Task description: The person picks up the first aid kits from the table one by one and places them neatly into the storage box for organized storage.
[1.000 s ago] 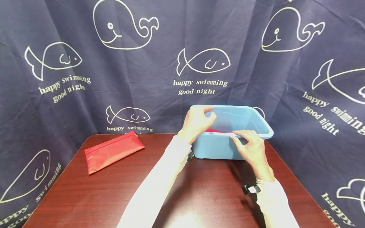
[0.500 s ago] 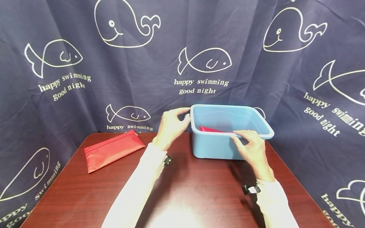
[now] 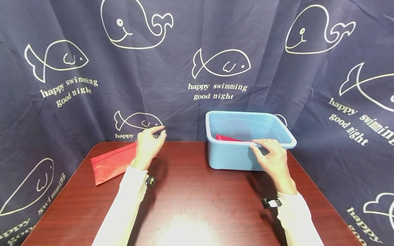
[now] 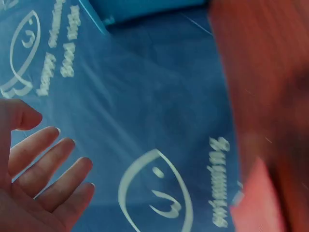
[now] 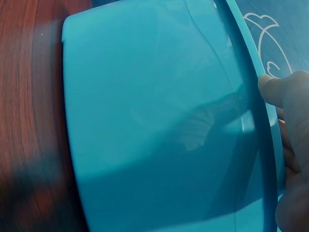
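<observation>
My left hand [image 3: 147, 148] is raised over the right end of a flat red pouch [image 3: 112, 162], hiding part of it in the head view. Nothing is between its spread thumb and fingers; in the left wrist view the fingers [image 4: 63, 186] are loosely extended. That pouch [image 4: 259, 205] shows blurred at the lower right there. With my right hand [image 3: 275, 164] I grip the near rim of a light blue plastic bin [image 3: 234, 159], thumb outside and fingers over the edge. Inside the bin lies another red item [image 3: 226, 138], mostly hidden by the front wall.
A reddish-brown wooden table [image 3: 184, 198] carries the bin at back right and the pouch at back left. Behind it and along both sides hangs a dark blue curtain [image 3: 178, 75] printed with fish and whales.
My left hand has come away from the bin's left side and moved left to the red pouch, uncovering the red item inside. The right hand stays on the rim.
</observation>
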Demonstrator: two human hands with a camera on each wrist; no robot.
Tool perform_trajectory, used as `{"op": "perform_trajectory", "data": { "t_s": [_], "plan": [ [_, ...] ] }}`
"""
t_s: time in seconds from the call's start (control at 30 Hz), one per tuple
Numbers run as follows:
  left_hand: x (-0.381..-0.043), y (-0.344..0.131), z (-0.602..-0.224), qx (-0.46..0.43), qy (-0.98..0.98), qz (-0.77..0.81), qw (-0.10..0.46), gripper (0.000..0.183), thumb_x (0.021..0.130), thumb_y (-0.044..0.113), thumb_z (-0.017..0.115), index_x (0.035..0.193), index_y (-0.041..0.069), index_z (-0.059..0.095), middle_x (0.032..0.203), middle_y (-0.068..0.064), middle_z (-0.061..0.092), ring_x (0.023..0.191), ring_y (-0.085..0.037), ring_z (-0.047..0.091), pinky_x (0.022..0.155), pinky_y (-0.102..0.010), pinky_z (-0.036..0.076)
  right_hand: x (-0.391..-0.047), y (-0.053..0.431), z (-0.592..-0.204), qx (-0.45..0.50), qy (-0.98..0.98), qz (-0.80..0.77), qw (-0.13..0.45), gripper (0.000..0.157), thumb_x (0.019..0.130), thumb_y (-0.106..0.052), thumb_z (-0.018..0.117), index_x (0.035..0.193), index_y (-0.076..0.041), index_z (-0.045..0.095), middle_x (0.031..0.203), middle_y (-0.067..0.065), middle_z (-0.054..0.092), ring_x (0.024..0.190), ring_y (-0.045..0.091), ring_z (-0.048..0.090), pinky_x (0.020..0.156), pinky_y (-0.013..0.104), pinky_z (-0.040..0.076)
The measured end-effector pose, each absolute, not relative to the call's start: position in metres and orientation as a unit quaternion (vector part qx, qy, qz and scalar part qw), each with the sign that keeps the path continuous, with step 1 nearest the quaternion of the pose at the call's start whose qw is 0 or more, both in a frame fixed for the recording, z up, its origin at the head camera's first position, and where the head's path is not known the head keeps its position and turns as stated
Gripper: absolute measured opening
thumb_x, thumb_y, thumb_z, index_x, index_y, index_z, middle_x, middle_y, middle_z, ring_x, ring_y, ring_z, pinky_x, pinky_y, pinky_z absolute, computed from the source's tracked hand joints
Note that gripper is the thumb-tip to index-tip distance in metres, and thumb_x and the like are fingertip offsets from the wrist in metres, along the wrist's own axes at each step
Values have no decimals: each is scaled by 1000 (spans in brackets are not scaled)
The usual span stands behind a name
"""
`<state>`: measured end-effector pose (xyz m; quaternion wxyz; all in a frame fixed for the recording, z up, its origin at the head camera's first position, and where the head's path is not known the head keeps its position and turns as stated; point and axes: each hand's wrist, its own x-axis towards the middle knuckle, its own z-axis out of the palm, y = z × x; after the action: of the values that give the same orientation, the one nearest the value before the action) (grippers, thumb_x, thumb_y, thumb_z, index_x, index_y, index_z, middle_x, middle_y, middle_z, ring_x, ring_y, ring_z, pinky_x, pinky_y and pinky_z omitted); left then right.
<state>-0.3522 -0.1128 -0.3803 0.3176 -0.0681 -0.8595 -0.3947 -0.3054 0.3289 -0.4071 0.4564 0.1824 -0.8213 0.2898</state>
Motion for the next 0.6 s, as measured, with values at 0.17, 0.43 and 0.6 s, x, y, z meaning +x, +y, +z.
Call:
{"op": "perform_trajectory", "data": {
  "t_s": [0.17,0.43,0.6],
  "plan": [
    [-349,-146,-401,-34,-876,-375,300,30,91,30,69,117,20,81,86,-9,77,82,-32,71,73,-48,54,-305,329,-407,182,-822,287,457,26,79,-10,88,105,-13,83,98,4,79,98,27,68,96,8,37],
    [-337,-194,-425,19,-895,-369,249,36,95,34,68,124,16,77,120,-12,75,114,-38,69,95,-55,53,-305,330,-408,182,-823,287,455,25,80,-10,87,105,-13,83,99,5,79,98,27,68,96,8,37],
    [-330,-219,-436,67,-903,-359,227,42,96,40,67,129,16,75,117,-15,76,107,-42,70,91,-55,53,-307,331,-408,181,-827,284,449,25,81,-12,87,105,-11,83,100,6,79,100,28,68,98,8,37]
  ]
}}
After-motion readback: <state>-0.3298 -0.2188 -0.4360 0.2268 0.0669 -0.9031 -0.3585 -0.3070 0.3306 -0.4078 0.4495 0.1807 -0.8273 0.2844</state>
